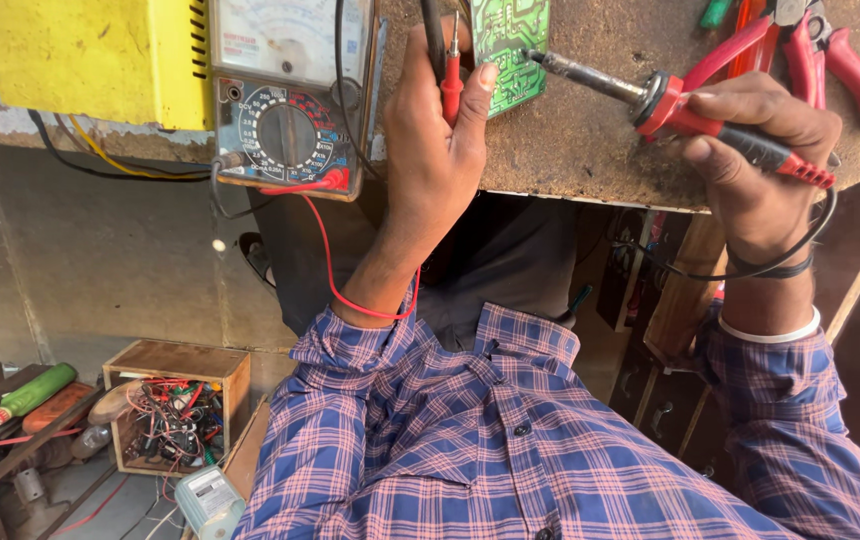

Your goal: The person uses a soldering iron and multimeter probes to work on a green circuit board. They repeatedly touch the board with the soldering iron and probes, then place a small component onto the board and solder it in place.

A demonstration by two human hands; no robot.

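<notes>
Pale analogue meter dial face (pixel 285 35), rectangular, at the desk's (pixel 590 150) rear; below it, a round black selector scale (pixel 288 133) with coloured markings. No packages visible.

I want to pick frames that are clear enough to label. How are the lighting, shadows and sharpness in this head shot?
Head view: strong daylight falls on the bench top, left hand, right hand and soldering iron, all fairly sharp; the space under the bench lies in deep shadow, detail lost; the yellow box is very bright, slightly washed; the wire-filled wooden box is softer.
</notes>
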